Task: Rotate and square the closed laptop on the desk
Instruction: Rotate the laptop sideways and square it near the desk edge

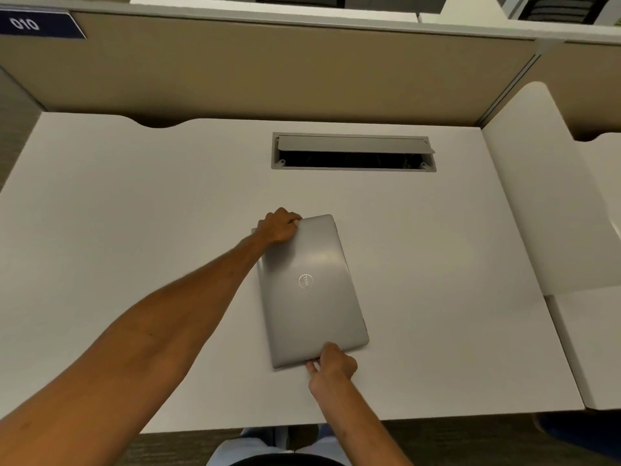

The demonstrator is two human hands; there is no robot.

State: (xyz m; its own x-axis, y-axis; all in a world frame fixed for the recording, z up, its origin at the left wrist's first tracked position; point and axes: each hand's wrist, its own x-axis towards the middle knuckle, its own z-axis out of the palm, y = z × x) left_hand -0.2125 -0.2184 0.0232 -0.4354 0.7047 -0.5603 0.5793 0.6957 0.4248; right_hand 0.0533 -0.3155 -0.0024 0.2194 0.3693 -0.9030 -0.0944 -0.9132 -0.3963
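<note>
- Right hand [332,363], lower centre of frame: fingers pinched on the near short edge of the laptop [311,290], thumb under the edge.
- Laptop: closed, silver, flat on the white worktop [134,213] at centre frame, long axis running near-to-far, tilted slightly off square. Round lid logo reads "DELL", seen sideways.
- Left hand [279,227], just above centre: fingers curled over the far left corner of the laptop, gripping it.
- Upper centre: grey cable hatch [353,151] set in the worktop, flap raised, dark inside.
- Upper left: blue label [40,25] on the beige partition [268,72], reads "010".
</note>
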